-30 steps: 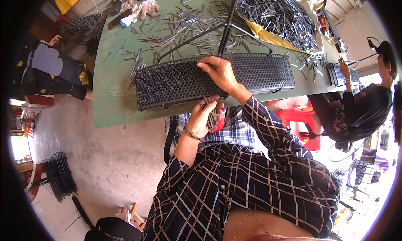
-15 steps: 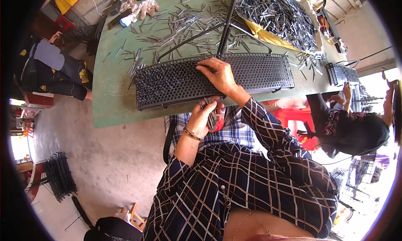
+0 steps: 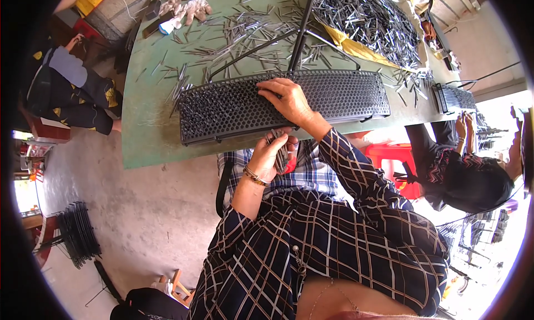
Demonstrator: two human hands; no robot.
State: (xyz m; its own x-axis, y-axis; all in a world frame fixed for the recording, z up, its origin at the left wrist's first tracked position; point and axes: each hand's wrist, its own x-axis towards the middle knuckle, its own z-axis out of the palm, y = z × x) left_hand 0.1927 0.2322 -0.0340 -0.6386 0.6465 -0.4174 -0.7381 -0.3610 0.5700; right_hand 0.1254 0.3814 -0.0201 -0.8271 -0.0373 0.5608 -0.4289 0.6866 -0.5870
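Observation:
A long black perforated rack (image 3: 334, 95) lies along the near table edge, its face full of round holes. Short dark pins fill many holes on its left part; those on the right look unfilled. My right hand (image 3: 290, 102) rests over the middle of the rack with its fingers closed and pointing left. Whatever its fingertips hold is hidden. Just below the rack's front edge, my left hand (image 3: 267, 154) grips a bundle of short thin metal pins (image 3: 281, 153).
Loose pins (image 3: 245, 28) litter the green table (image 3: 150, 136). A big heap of pins (image 3: 372, 25) lies on yellow-edged sacking at the back right. Gloves (image 3: 194, 10) sit far left. Co-workers sit at both sides; a red stool (image 3: 392, 153) stands right.
My right hand has shifted slightly left along the rack. My left hand stays with the pins. At the right, a co-worker's hands have come together near another rack; the person at left has moved a little.

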